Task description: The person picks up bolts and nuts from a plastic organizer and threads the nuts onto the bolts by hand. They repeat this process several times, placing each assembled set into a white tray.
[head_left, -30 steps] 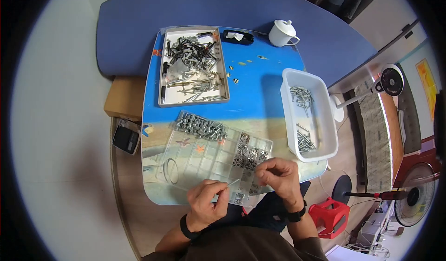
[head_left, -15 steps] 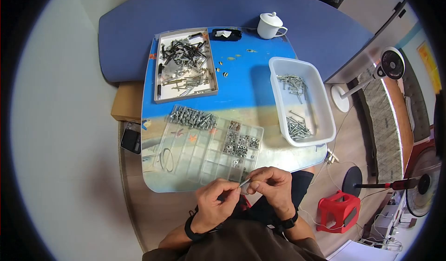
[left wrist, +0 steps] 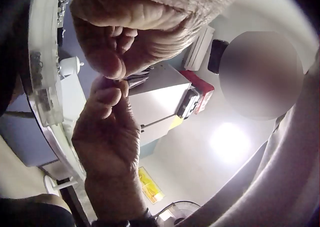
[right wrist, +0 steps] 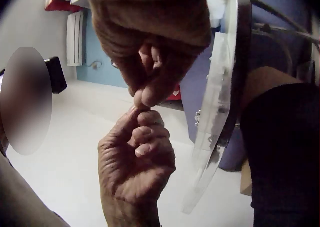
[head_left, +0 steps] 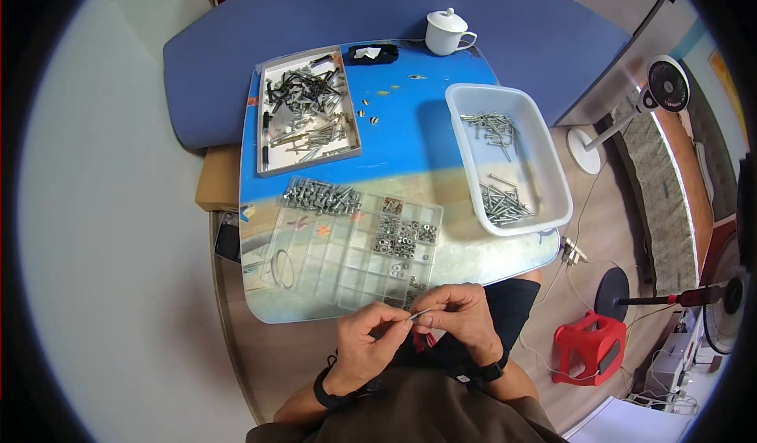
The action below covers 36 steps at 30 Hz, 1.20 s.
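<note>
In the head view a thin metal screw (head_left: 419,314) lies between the two hands. The left hand (head_left: 364,350) pinches one end with thumb and forefinger; the right hand (head_left: 465,326) pinches at the other end. Both wrist views have the fingertips meeting, the left hand (left wrist: 145,21) above the right hand (left wrist: 110,137) in the left one; whether a small nut is between them cannot be told. Just beyond the hands is the clear divided box (head_left: 359,265), holding nuts and washers in small compartments and short bolts (head_left: 322,198) at its far left.
A shallow box (head_left: 352,134) of mixed screws and black pens sits at the far left of the table. To the right, a white tub (head_left: 552,171) holds two heaps of long screws. Behind stand a lidded white cup (head_left: 446,34) and a black pouch (head_left: 384,55).
The right hand has come from over the box's compartments to the left hand and now touches the screw's end. The head view has shifted, with the table's objects lying slightly further up and left.
</note>
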### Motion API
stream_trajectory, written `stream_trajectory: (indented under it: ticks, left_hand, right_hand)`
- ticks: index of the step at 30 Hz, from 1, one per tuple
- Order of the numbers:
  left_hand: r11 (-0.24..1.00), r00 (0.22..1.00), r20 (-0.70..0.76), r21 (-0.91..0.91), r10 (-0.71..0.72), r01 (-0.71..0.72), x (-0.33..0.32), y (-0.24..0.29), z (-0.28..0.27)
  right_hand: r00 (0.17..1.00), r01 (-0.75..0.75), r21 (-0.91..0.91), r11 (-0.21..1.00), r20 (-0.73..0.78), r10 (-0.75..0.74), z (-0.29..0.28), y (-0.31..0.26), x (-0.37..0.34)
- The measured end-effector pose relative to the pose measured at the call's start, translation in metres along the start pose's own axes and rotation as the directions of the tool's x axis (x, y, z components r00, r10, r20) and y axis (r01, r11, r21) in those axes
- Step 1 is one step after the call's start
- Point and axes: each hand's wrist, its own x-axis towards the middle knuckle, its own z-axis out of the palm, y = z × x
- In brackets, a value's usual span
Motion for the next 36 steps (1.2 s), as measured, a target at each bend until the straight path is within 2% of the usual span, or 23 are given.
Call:
stream_trajectory:
  ticks: [2, 3, 5, 8, 9, 11, 12, 13, 14, 16, 18, 19, 20, 22, 23, 25, 28, 32, 34, 36]
  left_hand:
    - [0.980, 0.990, 0.052, -0.140, -0.135, 0.141, 0.001, 0.002, 0.001]
    - [0.980, 0.989, 0.056, -0.139, -0.133, 0.140, 0.002, 0.001, 0.000]
    - [0.936, 0.963, 0.099, -0.227, -0.252, 0.268, 0.003, -0.001, -0.002]
    - [0.898, 0.950, 0.143, -0.313, -0.276, 0.308, 0.006, -0.006, -0.006]
    - [0.897, 0.950, 0.141, -0.314, -0.279, 0.310, 0.007, -0.006, -0.008]
    - [0.839, 0.914, 0.180, -0.363, -0.363, 0.405, 0.009, -0.006, -0.010]
    - [0.836, 0.913, 0.180, -0.368, -0.366, 0.408, 0.010, -0.006, -0.011]
    - [0.830, 0.918, 0.148, -0.391, -0.369, 0.397, 0.010, -0.006, -0.011]
    - [0.825, 0.921, 0.117, -0.413, -0.372, 0.386, 0.011, -0.006, -0.013]
    - [0.827, 0.926, 0.101, -0.421, -0.365, 0.372, 0.015, -0.007, -0.018]
    - [0.828, 0.930, 0.088, -0.433, -0.356, 0.357, 0.018, -0.009, -0.024]
    - [0.830, 0.937, 0.111, -0.437, -0.332, 0.346, 0.019, -0.009, -0.028]
    - [0.832, 0.942, 0.132, -0.442, -0.309, 0.335, 0.020, -0.008, -0.031]
    - [0.841, 0.944, 0.133, -0.428, -0.303, 0.331, 0.020, -0.006, -0.035]
    - [0.853, 0.945, 0.136, -0.407, -0.297, 0.326, 0.021, -0.005, -0.037]
    - [0.859, 0.949, 0.123, -0.403, -0.290, 0.315, 0.023, -0.005, -0.041]
    - [0.865, 0.956, 0.102, -0.409, -0.275, 0.292, 0.025, -0.006, -0.046]
    - [0.871, 0.964, 0.107, -0.414, -0.244, 0.266, 0.028, -0.008, -0.050]
    - [0.881, 0.969, 0.105, -0.405, -0.223, 0.246, 0.027, -0.013, -0.049]
    - [0.892, 0.975, 0.099, -0.392, -0.200, 0.223, 0.027, -0.015, -0.047]
  right_hand:
    - [1.000, -0.005, -0.003, 1.000, 0.002, 0.005, 0.000, -0.002, 0.002]
    - [0.999, -0.039, 0.036, 0.999, 0.015, 0.039, 0.003, -0.006, 0.002]
    - [0.997, -0.077, 0.075, 0.994, 0.024, 0.076, 0.007, -0.007, 0.002]
    - [1.000, 0.000, 0.040, 0.999, 0.027, -0.001, 0.008, -0.008, 0.005]
    - [0.999, -0.026, -0.004, 1.000, 0.034, 0.027, 0.008, -0.011, 0.005]
    - [0.998, -0.056, -0.050, 0.997, 0.037, 0.058, 0.007, -0.021, 0.007]
    - [0.996, 0.065, -0.187, 0.980, 0.070, -0.053, 0.005, -0.029, 0.010]
    - [0.981, 0.186, -0.316, 0.931, 0.119, -0.155, 0.003, -0.038, 0.013]
    - [0.980, 0.200, -0.434, 0.878, 0.090, -0.179, 0.001, -0.051, 0.016]
    - [0.912, 0.308, -0.719, 0.623, 0.038, -0.408, -0.002, -0.058, 0.031]
    - [0.884, 0.237, -0.931, 0.279, 0.087, -0.459, -0.002, -0.073, 0.046]
    - [0.872, 0.222, -0.959, 0.176, 0.114, -0.476, 0.000, -0.076, 0.054]
    - [0.875, 0.220, -0.960, 0.171, 0.117, -0.470, 0.000, -0.074, 0.061]
    - [0.906, 0.102, -0.992, -0.079, 0.125, -0.404, -0.002, -0.068, 0.074]
    - [0.908, 0.102, -0.991, -0.087, 0.128, -0.399, -0.004, -0.066, 0.079]
    - [0.949, 0.107, -0.982, -0.153, 0.147, -0.279, -0.005, -0.063, 0.087]
    - [0.964, 0.115, -0.975, -0.192, 0.156, -0.214, -0.004, -0.067, 0.095]
    - [0.964, 0.130, -0.972, -0.194, 0.170, -0.205, -0.010, -0.065, 0.100]
    - [0.976, 0.122, -0.958, -0.259, 0.163, -0.143, -0.009, -0.065, 0.100]
    - [0.971, 0.118, -0.960, -0.254, 0.165, -0.172, -0.007, -0.066, 0.099]
